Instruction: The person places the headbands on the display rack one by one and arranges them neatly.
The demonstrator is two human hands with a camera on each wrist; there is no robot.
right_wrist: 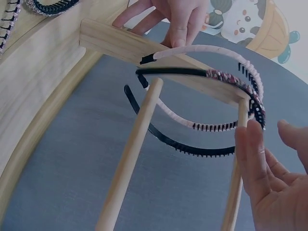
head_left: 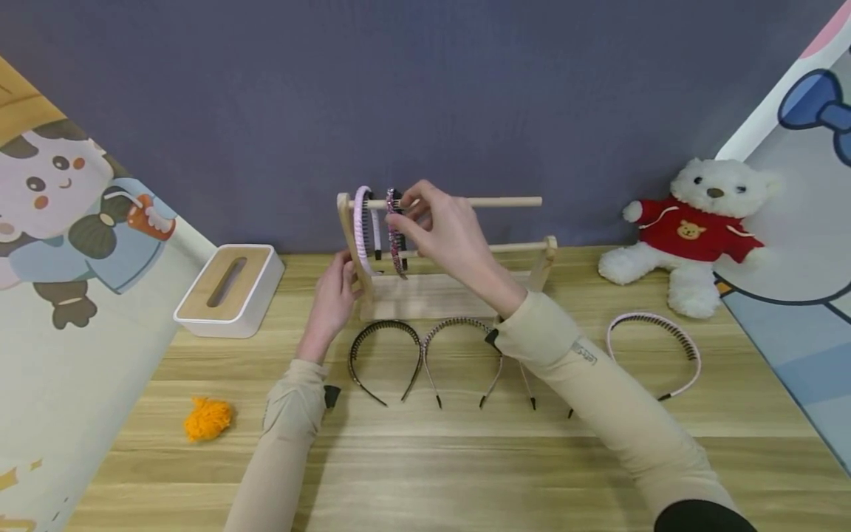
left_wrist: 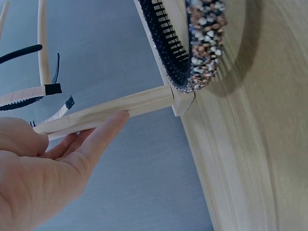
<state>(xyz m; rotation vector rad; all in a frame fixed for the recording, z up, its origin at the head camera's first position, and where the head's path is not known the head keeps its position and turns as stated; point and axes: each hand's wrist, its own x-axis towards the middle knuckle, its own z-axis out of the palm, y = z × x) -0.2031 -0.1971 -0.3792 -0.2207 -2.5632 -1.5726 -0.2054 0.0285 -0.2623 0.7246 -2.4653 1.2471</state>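
A wooden headband rack [head_left: 439,297] with two horizontal rods stands at the back of the table. My left hand [head_left: 330,297] holds its left side post [left_wrist: 106,107], with thumb and fingers on either side of the wood. Over the upper rod, near that post, hangs a pink headband [head_left: 360,225]. Just right of it hangs a dark headband with pink sequins [head_left: 394,240]. My right hand [head_left: 452,225] is beside the sequined headband. In the right wrist view its fingers [right_wrist: 255,159] are fairly straight, thumb apart, close to the band's top; contact is unclear.
Before the rack lie a dark rhinestone headband [head_left: 385,324], a pale beaded headband [head_left: 459,321] and another partly hidden by my right arm. Farther right lies a pink headband [head_left: 696,355]. A tissue box [head_left: 229,288], orange yarn bundle [head_left: 208,419] and teddy bear [head_left: 694,229] are around.
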